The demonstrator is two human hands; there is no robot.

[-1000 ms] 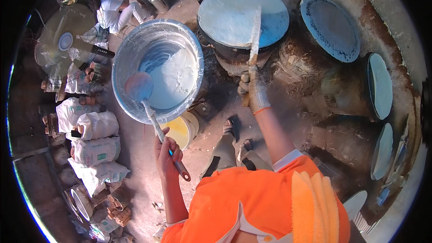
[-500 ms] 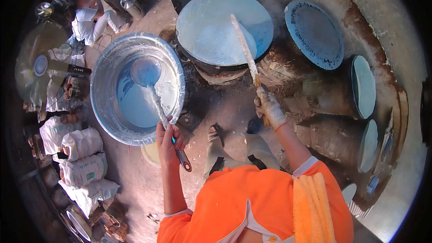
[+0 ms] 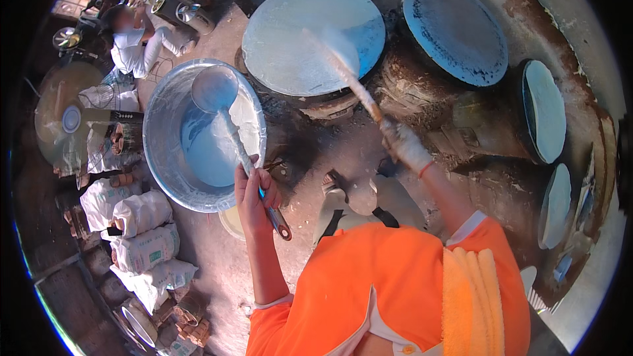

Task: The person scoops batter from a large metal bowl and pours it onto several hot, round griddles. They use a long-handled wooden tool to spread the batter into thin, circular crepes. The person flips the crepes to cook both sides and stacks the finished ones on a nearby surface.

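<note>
My left hand (image 3: 257, 192) is closed around the handle of a ladle (image 3: 214, 89). The ladle's round bowl hangs over a big metal basin (image 3: 153, 171), whose walls are smeared white and which holds a pool of white liquid (image 3: 208, 158). In a whitish, stained glove, my right hand (image 3: 405, 145) grips a long stick (image 3: 356, 89) caked in white. The stick's blurred far end lies over a wide round griddle (image 3: 280, 43) coated with a pale layer; bare bluish surface (image 3: 371, 38) shows at its right.
More round griddles (image 3: 455, 33) (image 3: 546, 111) (image 3: 556, 206) stand on the right along the wall. White sacks (image 3: 145, 247) are piled at left, below a fan (image 3: 71, 118). A person in light clothes (image 3: 135, 46) sits at the far left, beside metal canisters (image 3: 194, 18).
The stick's far end has swept left across the griddle, and my right hand is blurred by motion. The ladle's bowl has shifted toward the basin's far side. The whole view has turned slightly.
</note>
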